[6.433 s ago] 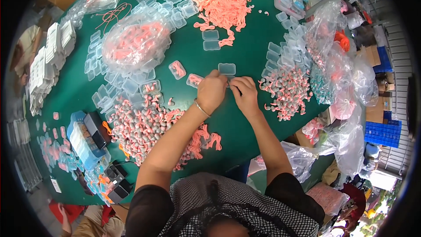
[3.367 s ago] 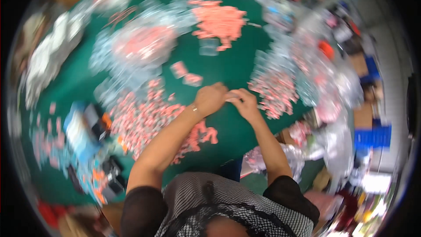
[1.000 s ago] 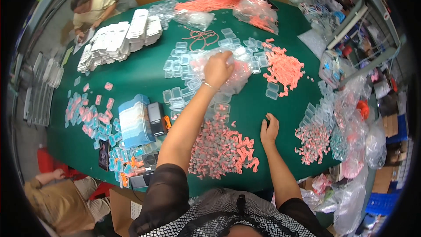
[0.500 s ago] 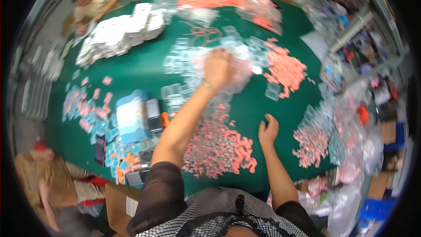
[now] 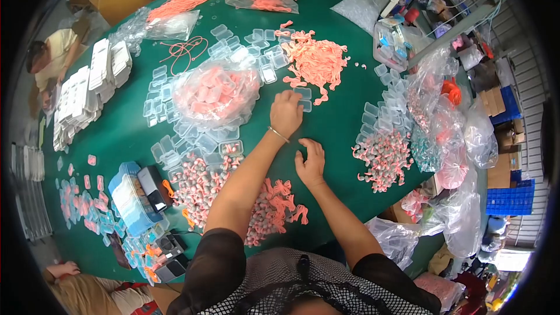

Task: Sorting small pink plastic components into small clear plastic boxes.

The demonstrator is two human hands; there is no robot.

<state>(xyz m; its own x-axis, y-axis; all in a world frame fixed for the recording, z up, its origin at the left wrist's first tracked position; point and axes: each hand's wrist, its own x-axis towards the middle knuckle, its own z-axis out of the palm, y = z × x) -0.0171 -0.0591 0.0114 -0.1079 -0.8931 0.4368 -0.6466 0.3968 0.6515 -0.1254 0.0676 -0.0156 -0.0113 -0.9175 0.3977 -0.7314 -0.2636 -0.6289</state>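
Looking down past our own forearms, we see a green bench (image 5: 341, 118) with small parts spread across it. Our left hand (image 5: 286, 114) reaches to the middle, palm down, its fingers just beside a pair of small clear boxes (image 5: 303, 93); we cannot tell whether it grips one. Our right hand (image 5: 311, 164) rests nearer to us, its thumb and fingers apart. Just beyond the pair is a heap of coral cord bundles (image 5: 318, 63). To the left, a bulging clear bag (image 5: 216, 93) with coral contents sits among loose clear boxes (image 5: 205, 141). A pile of pink-and-grey pieces (image 5: 197, 189) lies around our left forearm; a smaller pile (image 5: 382, 162) lies at the right. Farther left are a blue bin (image 5: 142, 220) and stacked white trays (image 5: 76, 96).
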